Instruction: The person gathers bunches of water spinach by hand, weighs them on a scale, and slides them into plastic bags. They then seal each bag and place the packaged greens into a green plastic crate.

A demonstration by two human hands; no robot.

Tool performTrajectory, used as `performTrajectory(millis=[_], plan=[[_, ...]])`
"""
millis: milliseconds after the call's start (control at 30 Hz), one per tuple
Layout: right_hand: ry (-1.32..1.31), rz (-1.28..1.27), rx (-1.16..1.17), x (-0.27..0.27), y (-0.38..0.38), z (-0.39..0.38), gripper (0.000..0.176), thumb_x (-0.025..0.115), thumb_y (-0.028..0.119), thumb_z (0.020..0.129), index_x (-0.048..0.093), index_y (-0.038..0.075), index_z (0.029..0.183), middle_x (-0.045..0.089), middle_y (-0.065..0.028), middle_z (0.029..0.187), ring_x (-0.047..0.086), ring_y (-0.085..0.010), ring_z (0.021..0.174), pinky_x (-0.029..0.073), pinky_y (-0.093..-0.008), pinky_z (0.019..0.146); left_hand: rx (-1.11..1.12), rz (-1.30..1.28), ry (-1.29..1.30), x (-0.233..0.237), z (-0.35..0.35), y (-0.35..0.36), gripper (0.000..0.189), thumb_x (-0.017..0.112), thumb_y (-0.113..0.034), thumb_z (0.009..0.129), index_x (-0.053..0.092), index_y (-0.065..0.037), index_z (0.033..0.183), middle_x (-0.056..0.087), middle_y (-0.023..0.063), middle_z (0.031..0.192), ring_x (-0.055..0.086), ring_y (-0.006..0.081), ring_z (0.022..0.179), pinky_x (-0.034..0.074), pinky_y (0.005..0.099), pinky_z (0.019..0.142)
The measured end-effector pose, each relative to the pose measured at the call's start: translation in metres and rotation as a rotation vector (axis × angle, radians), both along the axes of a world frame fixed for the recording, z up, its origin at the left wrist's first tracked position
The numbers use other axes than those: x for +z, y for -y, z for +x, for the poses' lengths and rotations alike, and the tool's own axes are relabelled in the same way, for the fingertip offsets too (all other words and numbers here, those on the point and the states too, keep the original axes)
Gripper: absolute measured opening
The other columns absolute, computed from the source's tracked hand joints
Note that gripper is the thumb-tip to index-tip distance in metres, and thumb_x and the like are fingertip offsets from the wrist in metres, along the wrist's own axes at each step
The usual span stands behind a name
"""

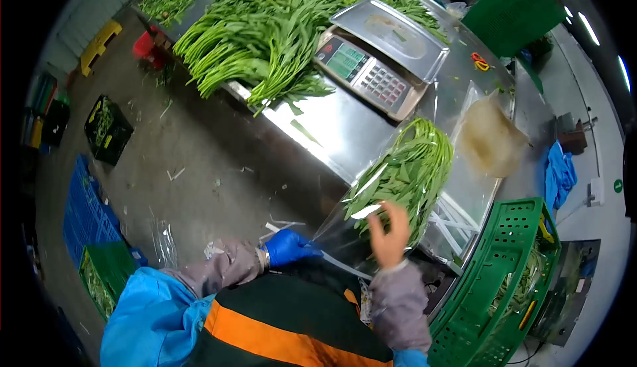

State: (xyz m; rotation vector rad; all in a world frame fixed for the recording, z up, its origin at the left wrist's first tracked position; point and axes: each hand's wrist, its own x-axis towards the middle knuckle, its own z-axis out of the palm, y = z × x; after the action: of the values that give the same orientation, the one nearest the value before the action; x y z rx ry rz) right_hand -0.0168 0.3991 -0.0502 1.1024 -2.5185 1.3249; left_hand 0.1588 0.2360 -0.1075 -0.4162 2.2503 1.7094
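Note:
A clear plastic bag (pixel 371 180) full of leafy green stems (pixel 424 161) lies at the near edge of the metal table. My left hand (pixel 286 247), in a blue glove, is closed at the bag's lower left edge, and a white strip (pixel 345 265) runs from beside its fingers toward my right sleeve. Over the leaves is my bare right hand (pixel 388 237), thumb and forefinger curled together at a small white label (pixel 366 212). Just beyond the bag stands a digital scale (pixel 365 72) with a bare steel pan.
Loose greens (pixel 265 28) are heaped along the table (pixel 325 145). Yellow-handled scissors (pixel 480 62) and a brownish plastic sheet (pixel 491 135) lie on the right side. A green crate (pixel 464 300) stands close by my right arm. Further crates and scraps are on the floor at left.

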Motion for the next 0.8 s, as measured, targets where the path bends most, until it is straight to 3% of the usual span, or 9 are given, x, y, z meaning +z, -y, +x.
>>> performTrajectory(millis=[133, 167, 267, 400, 500, 567, 600, 700, 800], plan=[[0.232, 0.119, 0.216, -0.006, 0.018, 0.079, 0.038, 0.077, 0.008, 0.062, 0.056, 0.004, 0.093, 0.06, -0.0067, 0.08, 0.058, -0.0216, 0.075, 0.045, -0.0317, 0.069, -0.035, -0.109, -0.094, -0.026, 0.01, 0.003, 0.023, 0.062, -0.027, 0.079, 0.068, -0.011, 0.094, 0.064, 0.0164, 0.084, 0.064, 0.0299, 0.075, 0.049, 0.0345, 0.067], [0.261, 0.108, 0.221, -0.008, 0.024, 0.087, 0.037, 0.076, 0.007, 0.063, 0.056, 0.005, 0.093, 0.061, -0.0064, 0.078, 0.058, -0.0219, 0.074, 0.045, -0.0318, 0.068, -0.098, -0.155, -0.113, -0.02, 0.01, 0.005, 0.022, 0.062, -0.016, 0.079, 0.066, -0.008, 0.099, 0.066, 0.0136, 0.084, 0.065, 0.0206, 0.078, 0.049, 0.0306, 0.071], [0.233, 0.117, 0.246, -0.01, 0.029, 0.094, 0.034, 0.072, 0.004, 0.063, 0.054, 0.005, 0.093, 0.061, -0.0061, 0.075, 0.058, -0.0232, 0.069, 0.045, -0.0318, 0.066, -0.176, -0.28, -0.041, -0.011, 0.01, 0.008, 0.023, 0.063, -0.019, 0.078, 0.066, -0.009, 0.098, 0.065, 0.0148, 0.081, 0.065, 0.0218, 0.073, 0.049, 0.0316, 0.067], [0.153, 0.139, 0.314, 0.002, 0.034, 0.098, 0.029, 0.068, 0.002, 0.064, 0.053, 0.006, 0.088, 0.06, -0.0065, 0.072, 0.057, -0.0248, 0.067, 0.044, -0.0321, 0.062, -0.144, -0.163, -0.088, -0.032, 0.023, 0.012, 0.025, 0.063, -0.021, 0.079, 0.065, -0.011, 0.102, 0.066, 0.0137, 0.08, 0.064, 0.0205, 0.07, 0.048, 0.0321, 0.066], [0.146, 0.147, 0.33, -0.006, 0.032, 0.098, 0.026, 0.068, 0.002, 0.063, 0.051, 0.006, 0.084, 0.058, -0.0067, 0.071, 0.057, -0.0253, 0.065, 0.044, -0.0329, 0.06, -0.057, -0.063, -0.399, -0.033, 0.021, 0.032, 0.034, 0.062, -0.019, 0.081, 0.06, -0.014, 0.114, 0.067, 0.0117, 0.082, 0.063, 0.0168, 0.072, 0.049, 0.0319, 0.067], [0.094, 0.131, 0.361, -0.006, 0.034, 0.099, 0.025, 0.068, 0.002, 0.063, 0.051, 0.006, 0.081, 0.057, -0.0069, 0.071, 0.056, -0.0256, 0.064, 0.044, -0.0337, 0.059, 0.239, 0.302, -0.22, -0.017, -0.013, 0.047, 0.044, 0.063, -0.013, 0.082, 0.053, -0.017, 0.124, 0.067, 0.0089, 0.082, 0.061, 0.0131, 0.072, 0.049, 0.032, 0.068], [0.067, 0.126, 0.379, -0.005, 0.033, 0.099, 0.024, 0.068, 0.002, 0.063, 0.051, 0.007, 0.08, 0.057, -0.0069, 0.071, 0.056, -0.0258, 0.064, 0.044, -0.034, 0.058, 0.241, 0.208, -0.153, 0.004, -0.028, 0.036, 0.046, 0.063, -0.012, 0.081, 0.052, -0.018, 0.125, 0.066, 0.0085, 0.081, 0.06, 0.0119, 0.071, 0.049, 0.0312, 0.067], [0.228, 0.128, 0.485, 0.007, 0.015, 0.105, 0.023, 0.068, 0.003, 0.063, 0.052, 0.006, 0.079, 0.056, -0.0069, 0.071, 0.056, -0.024, 0.065, 0.045, -0.0328, 0.057, 0.203, -0.055, -0.08, 0.046, -0.055, 0.005, 0.05, 0.063, -0.007, 0.081, 0.05, -0.019, 0.127, 0.064, 0.0062, 0.077, 0.056, 0.0079, 0.067, 0.049, 0.0283, 0.065], [0.994, 0.082, 0.389, 0.026, -0.09, 0.1, 0.021, 0.07, 0.005, 0.069, 0.052, 0.006, 0.079, 0.06, -0.0032, 0.073, 0.057, -0.0107, 0.063, 0.046, -0.025, 0.059, 0.317, 0.108, -0.242, 0.023, -0.046, 0.0, 0.043, 0.06, -0.003, 0.082, 0.054, -0.015, 0.123, 0.065, 0.0015, 0.08, 0.055, 0.0044, 0.071, 0.049, 0.0232, 0.066]])
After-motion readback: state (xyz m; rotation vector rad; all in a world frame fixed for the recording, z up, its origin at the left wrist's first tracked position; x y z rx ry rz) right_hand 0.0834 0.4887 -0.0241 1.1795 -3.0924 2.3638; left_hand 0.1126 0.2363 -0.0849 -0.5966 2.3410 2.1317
